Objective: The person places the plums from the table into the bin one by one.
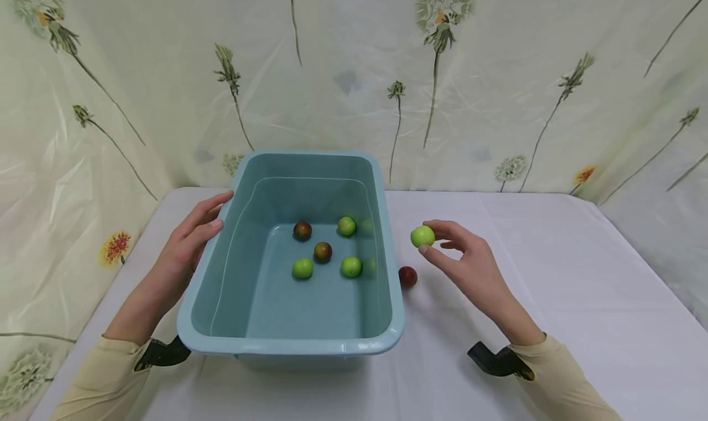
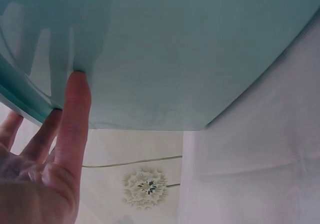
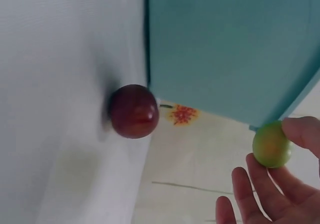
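My right hand (image 1: 470,264) pinches a small round green fruit (image 1: 423,236) between thumb and fingertips, above the table to the right of the blue plastic basin (image 1: 290,346). In the right wrist view this green fruit (image 3: 271,145) shows a yellowish patch. Lower down, a dark red, plum-like fruit (image 1: 407,277) lies on the table beside the basin's right wall. At the basin's left side, my left hand (image 1: 179,249) rests with straight fingers against the rim; the left wrist view shows a digit (image 2: 75,119) touching the outer wall.
Inside the basin lie three green fruits (image 1: 302,268) and two dark reddish ones (image 1: 323,252), spread over its floor. A white cloth (image 1: 525,243) covers the table. Behind it hangs a flower-printed curtain (image 1: 343,70). Both wrists carry black straps (image 1: 500,361).
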A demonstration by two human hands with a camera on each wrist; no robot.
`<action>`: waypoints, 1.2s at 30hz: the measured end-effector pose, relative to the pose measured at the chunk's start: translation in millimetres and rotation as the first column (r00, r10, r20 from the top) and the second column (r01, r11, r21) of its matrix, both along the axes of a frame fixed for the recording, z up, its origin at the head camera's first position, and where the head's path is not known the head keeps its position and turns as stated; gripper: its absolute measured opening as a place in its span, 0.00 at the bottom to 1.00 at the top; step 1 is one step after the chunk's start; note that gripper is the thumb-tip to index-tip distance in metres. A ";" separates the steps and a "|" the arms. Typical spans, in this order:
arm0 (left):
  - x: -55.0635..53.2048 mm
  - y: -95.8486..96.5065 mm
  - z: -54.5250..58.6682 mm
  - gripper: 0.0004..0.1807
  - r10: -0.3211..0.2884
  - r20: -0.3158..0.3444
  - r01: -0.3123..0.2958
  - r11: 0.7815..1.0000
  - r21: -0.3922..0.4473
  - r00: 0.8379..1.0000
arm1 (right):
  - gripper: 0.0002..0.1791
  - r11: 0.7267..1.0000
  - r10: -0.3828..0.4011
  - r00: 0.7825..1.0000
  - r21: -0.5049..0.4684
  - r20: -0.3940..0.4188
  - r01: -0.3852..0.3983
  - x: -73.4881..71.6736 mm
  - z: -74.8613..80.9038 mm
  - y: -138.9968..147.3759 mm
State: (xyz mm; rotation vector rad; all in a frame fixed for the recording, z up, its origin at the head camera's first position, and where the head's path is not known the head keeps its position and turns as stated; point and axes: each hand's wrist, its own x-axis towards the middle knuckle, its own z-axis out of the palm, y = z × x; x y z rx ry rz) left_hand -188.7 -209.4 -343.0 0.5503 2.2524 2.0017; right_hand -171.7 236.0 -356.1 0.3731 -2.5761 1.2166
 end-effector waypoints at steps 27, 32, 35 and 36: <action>0.6 -1.0 7.8 0.26 0.026 -0.005 -0.026 0.999 -0.045 1.000 | 0.21 0.963 0.163 0.965 -0.181 -0.205 -0.201 -6.6 68.9 -62.3; 0.4 -1.4 6.5 0.26 0.018 -0.004 -0.018 0.999 -0.037 1.000 | 0.22 0.961 0.209 0.952 -0.133 -0.225 -0.243 -18.5 66.7 -68.3; 0.7 -1.3 5.9 0.26 0.016 -0.005 -0.016 0.999 -0.033 1.000 | 0.22 0.956 0.243 0.938 -0.101 -0.246 -0.274 -22.6 67.1 -74.0; 1.0 -1.2 5.9 0.26 0.018 -0.004 -0.018 0.999 -0.036 1.000 | 0.21 0.955 0.254 0.934 -0.089 -0.251 -0.284 -23.4 67.5 -76.2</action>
